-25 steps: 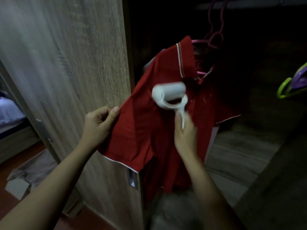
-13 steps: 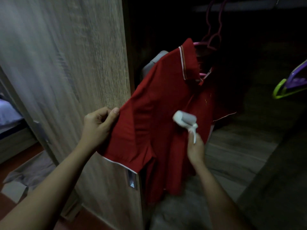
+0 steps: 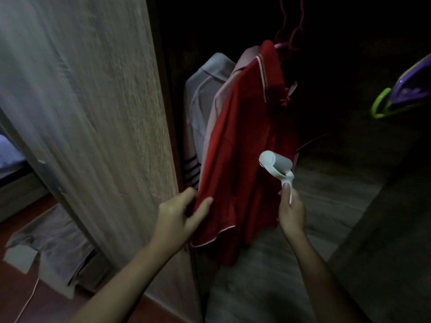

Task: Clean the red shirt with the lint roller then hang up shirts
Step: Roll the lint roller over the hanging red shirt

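One red shirt [image 3: 245, 141] hangs in front of me inside the dark wardrobe, on a pink hanger [image 3: 283, 45] whose hook rises into the shadow. Its collar has a pale striped edge, and the sleeve hem low on the left carries a thin white trim.

My left hand [image 3: 179, 215] pinches the shirt's side edge just above that hem, thumb on the front of the cloth and fingers curled behind it. My right hand [image 3: 291, 210] is wrapped round the handle of the white lint roller [image 3: 276, 165], thumb laid up along the handle. The roll sits at the lower right part of the shirt's front, though I cannot tell whether it truly presses on the cloth.

Behind the red shirt, toward the left, hang a pale pink shirt [image 3: 224, 99] and a grey shirt [image 3: 205, 89] with dark stripes low on it. The wooden wardrobe door [image 3: 105, 113] stands open on my left, just beside my left hand. Below the shirts lies the wood-grain bottom board [image 3: 326, 183] of the wardrobe.

Far to the right, a purple hanger [image 3: 410, 89] and a green hanger [image 3: 379, 104] poke into view together. Outside the wardrobe, at the lower left, a grey cloth [image 3: 53, 243] lies crumpled on the reddish floor with a white cable [image 3: 28, 297] near it. The edge of a bed [image 3: 9, 155] shows at the far left.
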`<state>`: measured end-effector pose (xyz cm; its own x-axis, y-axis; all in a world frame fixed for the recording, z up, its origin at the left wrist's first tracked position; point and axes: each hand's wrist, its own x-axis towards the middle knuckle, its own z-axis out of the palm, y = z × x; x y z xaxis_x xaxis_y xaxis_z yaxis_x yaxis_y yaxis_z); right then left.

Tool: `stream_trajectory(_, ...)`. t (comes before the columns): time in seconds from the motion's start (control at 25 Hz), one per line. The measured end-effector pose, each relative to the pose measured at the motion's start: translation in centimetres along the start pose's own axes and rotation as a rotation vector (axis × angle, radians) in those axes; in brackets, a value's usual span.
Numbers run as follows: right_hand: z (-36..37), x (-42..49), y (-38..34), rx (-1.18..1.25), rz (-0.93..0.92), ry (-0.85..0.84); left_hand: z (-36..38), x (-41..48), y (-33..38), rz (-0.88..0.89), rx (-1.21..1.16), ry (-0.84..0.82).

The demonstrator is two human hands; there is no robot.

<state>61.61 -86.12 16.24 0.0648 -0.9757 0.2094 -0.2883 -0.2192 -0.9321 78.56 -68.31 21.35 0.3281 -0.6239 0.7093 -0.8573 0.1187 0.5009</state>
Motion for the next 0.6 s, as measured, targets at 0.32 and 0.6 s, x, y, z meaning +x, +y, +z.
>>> stream_trajectory(0.32,-7.2,-5.7,0.1,-0.042,-0.049,0.056,3.6,-3.2,2.8,0.211,-0.077,-0.127)
stream_trajectory(0.6,-13.6,-18.1,-3.0,-0.125,-0.094,0.279,1.1,-5.7,7.9,0.166,-0.167,-0.371)
